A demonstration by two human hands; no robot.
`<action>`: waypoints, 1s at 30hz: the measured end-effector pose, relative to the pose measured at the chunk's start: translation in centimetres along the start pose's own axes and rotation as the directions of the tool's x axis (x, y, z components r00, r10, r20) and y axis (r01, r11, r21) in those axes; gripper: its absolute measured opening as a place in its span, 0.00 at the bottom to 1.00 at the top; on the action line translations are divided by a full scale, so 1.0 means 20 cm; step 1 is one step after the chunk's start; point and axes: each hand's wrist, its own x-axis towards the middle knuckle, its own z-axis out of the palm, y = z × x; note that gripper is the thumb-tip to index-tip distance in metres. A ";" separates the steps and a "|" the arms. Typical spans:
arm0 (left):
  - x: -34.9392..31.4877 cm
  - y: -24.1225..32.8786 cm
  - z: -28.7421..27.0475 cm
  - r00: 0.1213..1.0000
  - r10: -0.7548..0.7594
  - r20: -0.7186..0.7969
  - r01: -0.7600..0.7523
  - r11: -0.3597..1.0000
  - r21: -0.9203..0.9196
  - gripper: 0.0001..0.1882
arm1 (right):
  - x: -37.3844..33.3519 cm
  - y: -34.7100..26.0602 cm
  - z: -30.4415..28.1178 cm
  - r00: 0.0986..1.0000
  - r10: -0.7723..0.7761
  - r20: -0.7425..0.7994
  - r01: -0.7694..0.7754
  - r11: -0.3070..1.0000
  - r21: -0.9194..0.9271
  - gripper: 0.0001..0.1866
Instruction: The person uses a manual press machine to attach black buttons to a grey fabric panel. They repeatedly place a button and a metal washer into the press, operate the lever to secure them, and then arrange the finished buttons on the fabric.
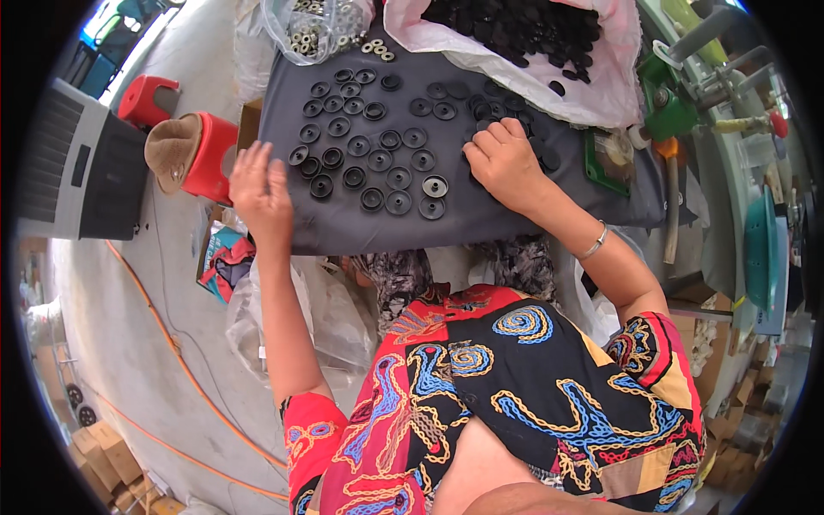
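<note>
A dark grey board (481, 219) lies in front of me, covered with several black round plastic caps (371, 146) set out in rows. My left hand (260, 187) hovers at the board's left edge, fingers spread, holding nothing, next to the leftmost caps. My right hand (505, 163) rests palm down on the right part of the board, fingers curled over some black caps beneath it; what it holds is hidden. One cap with a metal ring inside (435, 185) lies just left of the right hand.
A pink bag of black caps (532, 34) sits at the far right of the board, a clear bag of metal washers (319, 26) at the far left. A red stool (202, 154) stands left, a grey fan unit (81, 167) beyond. A green machine (678, 103) stands right.
</note>
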 end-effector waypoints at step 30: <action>0.03 -0.16 0.12 0.973 -0.230 -0.011 0.231 0.970 0.077 0.16 | 0.36 0.36 0.27 0.834 0.367 0.413 -0.430 0.900 0.066 0.13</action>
